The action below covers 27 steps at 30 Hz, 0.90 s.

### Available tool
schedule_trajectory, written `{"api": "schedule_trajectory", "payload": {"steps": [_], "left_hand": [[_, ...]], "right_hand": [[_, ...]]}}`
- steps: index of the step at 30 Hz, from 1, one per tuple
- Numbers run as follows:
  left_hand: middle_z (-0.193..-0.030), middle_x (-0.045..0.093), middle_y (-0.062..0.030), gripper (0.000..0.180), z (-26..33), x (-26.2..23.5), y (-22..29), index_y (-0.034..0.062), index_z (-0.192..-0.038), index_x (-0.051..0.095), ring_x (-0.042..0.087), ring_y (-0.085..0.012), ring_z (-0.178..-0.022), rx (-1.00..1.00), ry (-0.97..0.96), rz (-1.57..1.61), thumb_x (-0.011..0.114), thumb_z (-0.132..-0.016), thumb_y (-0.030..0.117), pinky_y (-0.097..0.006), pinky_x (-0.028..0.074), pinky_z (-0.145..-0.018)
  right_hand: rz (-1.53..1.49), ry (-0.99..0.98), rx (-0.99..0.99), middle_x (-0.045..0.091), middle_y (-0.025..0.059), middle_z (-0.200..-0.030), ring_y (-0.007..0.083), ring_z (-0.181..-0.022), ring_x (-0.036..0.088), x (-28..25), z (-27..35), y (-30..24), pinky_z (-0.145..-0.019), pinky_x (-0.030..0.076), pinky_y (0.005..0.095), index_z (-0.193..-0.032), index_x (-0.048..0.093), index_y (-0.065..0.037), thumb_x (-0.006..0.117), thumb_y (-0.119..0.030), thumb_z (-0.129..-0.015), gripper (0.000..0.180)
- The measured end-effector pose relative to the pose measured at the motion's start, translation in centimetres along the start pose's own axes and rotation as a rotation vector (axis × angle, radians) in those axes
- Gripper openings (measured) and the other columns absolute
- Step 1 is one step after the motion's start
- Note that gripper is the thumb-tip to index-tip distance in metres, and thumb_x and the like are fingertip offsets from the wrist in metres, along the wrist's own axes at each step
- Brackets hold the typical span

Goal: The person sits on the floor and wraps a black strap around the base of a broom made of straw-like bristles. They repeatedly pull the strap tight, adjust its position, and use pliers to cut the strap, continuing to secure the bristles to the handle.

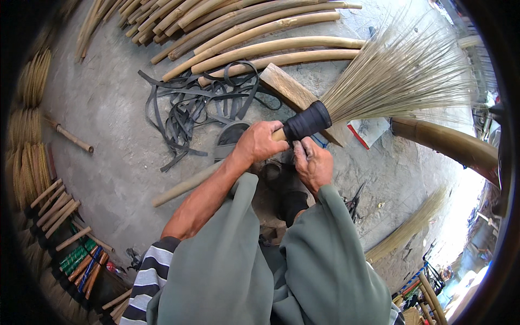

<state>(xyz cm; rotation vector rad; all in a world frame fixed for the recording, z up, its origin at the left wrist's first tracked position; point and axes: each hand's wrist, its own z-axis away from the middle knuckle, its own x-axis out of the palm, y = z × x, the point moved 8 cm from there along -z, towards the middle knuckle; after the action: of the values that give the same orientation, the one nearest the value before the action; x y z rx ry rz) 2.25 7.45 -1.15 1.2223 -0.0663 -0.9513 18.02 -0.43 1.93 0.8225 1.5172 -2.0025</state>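
Note:
A grass broom lies slantwise in front of me, its pale bristles fanning out to the upper right. Black rubber strip is wound in several layers around its neck. My left hand is closed around the wooden handle just below the wrapping. The handle runs on under my left forearm toward the lower left. Against the underside of the wrapping, my right hand has its fingers curled and pinched on the black rubber strip; the strip's end is mostly hidden by the fingers.
Loose black rubber strips lie tangled on the concrete floor beside a dark sandal. Beyond are bamboo poles and a wooden block. Scissors, a grass bundle and a thick bamboo piece are at right; finished handles at left.

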Motion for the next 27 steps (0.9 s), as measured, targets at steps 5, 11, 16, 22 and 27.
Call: {"api": "schedule_trajectory", "payload": {"steps": [5,11,16,22,27], "left_hand": [[-0.099,0.073,-0.0221,0.040,1.2,0.2,1.4,0.0061,-0.116,0.058,0.075,-0.0505,-0.091,0.091,0.351,-0.289,0.080,-0.087,0.023,-0.062,0.059,-0.082],[-0.101,0.077,-0.0277,0.045,0.1,0.1,-0.1,0.0066,-0.121,0.056,0.075,-0.0529,-0.098,0.030,0.224,-0.196,0.079,-0.087,0.024,-0.064,0.058,-0.083],[-0.099,0.077,-0.0309,0.047,0.3,0.6,-0.2,0.0067,-0.123,0.054,0.074,-0.0575,-0.096,-0.027,0.157,-0.105,0.078,-0.087,0.027,-0.067,0.057,-0.083],[-0.096,0.077,-0.0306,0.045,0.1,-0.1,0.1,0.0071,-0.122,0.059,0.074,-0.0557,-0.094,0.005,0.207,-0.171,0.079,-0.086,0.027,-0.063,0.058,-0.084],[-0.099,0.078,-0.0286,0.046,-0.3,-1.3,0.5,0.0072,-0.124,0.061,0.075,-0.0536,-0.097,0.032,0.220,-0.060,0.079,-0.087,0.028,-0.061,0.058,-0.084]], "right_hand": [[-0.080,0.026,0.049,0.071,0.0254,-0.086,0.0514,-0.082,0.069,0.6,-0.7,0.7,-0.073,0.055,0.0538,-0.099,0.067,-0.007,0.071,-0.031,-0.109,0.026],[-0.372,0.016,0.077,0.069,0.0221,-0.086,0.0466,-0.079,0.068,0.9,-0.5,1.0,-0.073,0.055,0.0489,-0.100,0.066,-0.004,0.071,-0.030,-0.110,0.028],[-0.129,0.036,0.039,0.069,0.0246,-0.084,0.0489,-0.081,0.069,-0.1,-0.1,0.1,-0.073,0.054,0.0512,-0.098,0.067,-0.005,0.072,-0.031,-0.109,0.029],[-0.174,0.021,0.069,0.070,0.0259,-0.085,0.0497,-0.083,0.070,0.4,-1.5,0.1,-0.072,0.054,0.0535,-0.096,0.068,-0.005,0.073,-0.034,-0.108,0.032],[-0.130,0.064,0.035,0.070,0.0250,-0.084,0.0492,-0.079,0.070,-0.3,-1.8,-1.0,-0.070,0.053,0.0547,-0.095,0.069,-0.006,0.072,-0.035,-0.108,0.033]]}}
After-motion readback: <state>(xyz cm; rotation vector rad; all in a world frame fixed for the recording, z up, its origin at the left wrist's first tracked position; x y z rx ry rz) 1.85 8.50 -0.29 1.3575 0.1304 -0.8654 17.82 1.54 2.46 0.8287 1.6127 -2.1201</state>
